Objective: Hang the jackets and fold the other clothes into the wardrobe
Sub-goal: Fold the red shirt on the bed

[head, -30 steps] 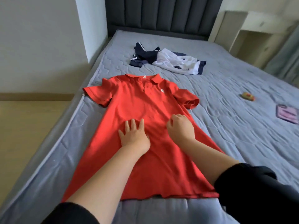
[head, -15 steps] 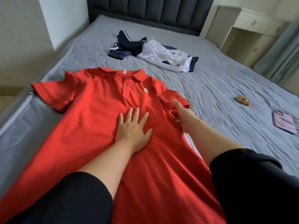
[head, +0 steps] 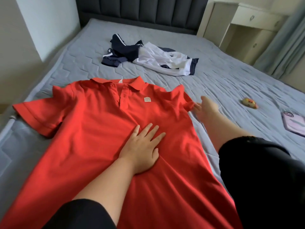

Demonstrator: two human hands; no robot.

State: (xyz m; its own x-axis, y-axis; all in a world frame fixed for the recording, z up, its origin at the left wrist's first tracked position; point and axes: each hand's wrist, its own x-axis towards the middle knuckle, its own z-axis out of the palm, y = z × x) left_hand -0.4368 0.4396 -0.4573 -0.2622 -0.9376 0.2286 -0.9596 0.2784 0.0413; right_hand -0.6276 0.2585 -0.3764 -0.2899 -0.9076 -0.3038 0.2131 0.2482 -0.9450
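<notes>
1. Red polo shirt [head: 102,129] lies face up, spread flat on the bed's grey quilted mattress [head: 214,83].
2. My left grip [head: 142,146] is released, palm pressing the shirt's middle.
3. My right grip [head: 206,108], blurred, touches a sleeve edge; grasping or not, I cannot tell.
4. Navy-and-white clothes [head: 156,58] lie beyond, toward the dark headboard [head: 148,10].

Red polo shirt [head: 92,123], navy-and-white garment [head: 155,58], grey quilted mattress [head: 231,83].
</notes>
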